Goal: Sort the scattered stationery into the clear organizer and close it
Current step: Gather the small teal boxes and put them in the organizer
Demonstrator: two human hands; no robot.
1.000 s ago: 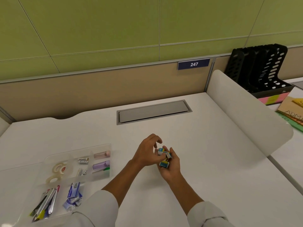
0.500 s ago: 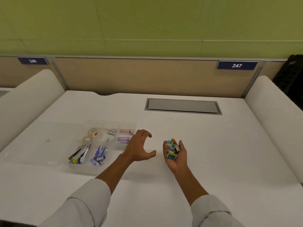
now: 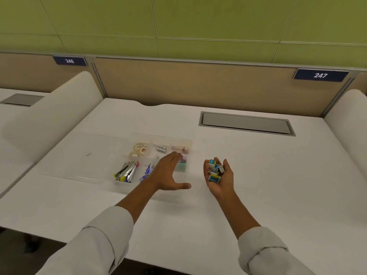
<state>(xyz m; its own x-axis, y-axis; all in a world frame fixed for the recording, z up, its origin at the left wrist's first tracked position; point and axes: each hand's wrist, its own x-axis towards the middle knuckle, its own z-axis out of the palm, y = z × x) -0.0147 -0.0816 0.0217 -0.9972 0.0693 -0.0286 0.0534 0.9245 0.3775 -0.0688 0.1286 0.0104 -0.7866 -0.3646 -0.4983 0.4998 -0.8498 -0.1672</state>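
**A:** A handful of small boxes (image 3: 215, 171) was cupped in the right hand (image 3: 219, 178), fingers half curled, just right of the clear organizer (image 3: 131, 135) on the worktop (image 3: 258, 175). The left hand (image 3: 168, 173) was spread flat over the organizer's right compartments, nothing held.

**B:** Risky, I'd say. A loose pile like that could be spilled if the palm got tipped, or dumped into the wrong compartment.

**A:** Yep. Box labels couldn't be read, and the compartment under the left hand was hidden.
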